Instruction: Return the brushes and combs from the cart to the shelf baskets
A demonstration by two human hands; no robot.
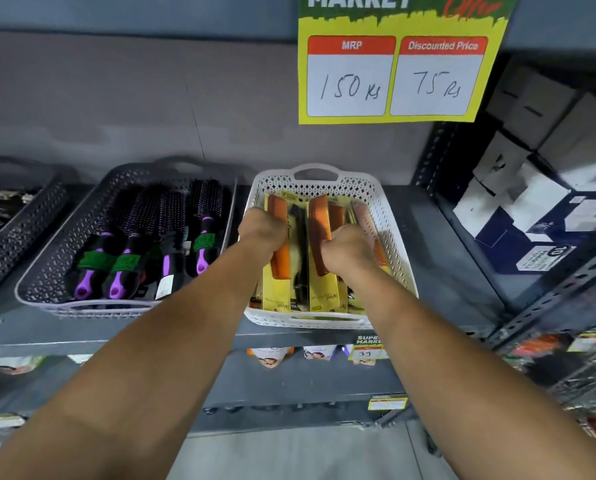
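Orange and black plastic combs on yellow backing cards [319, 233] fill the white perforated plastic basket [390, 216] at the shelf's front edge, beside a grey perforated basket of purple-and-black round brushes [123, 275]. Both hands are inside: the left hand [262, 233] curls on a carded comb near the basket's left wall, the right hand [348, 252] on cards toward its right (fingers hidden). They look light, stiff and slippery, best pinched by the card edges.

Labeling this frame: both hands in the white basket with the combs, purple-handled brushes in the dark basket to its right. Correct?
One error: the dark basket with the purple-handled brushes sits to the left of the white basket, not right. The head view shows it. Left hand and right hand are in the white basket among the combs.
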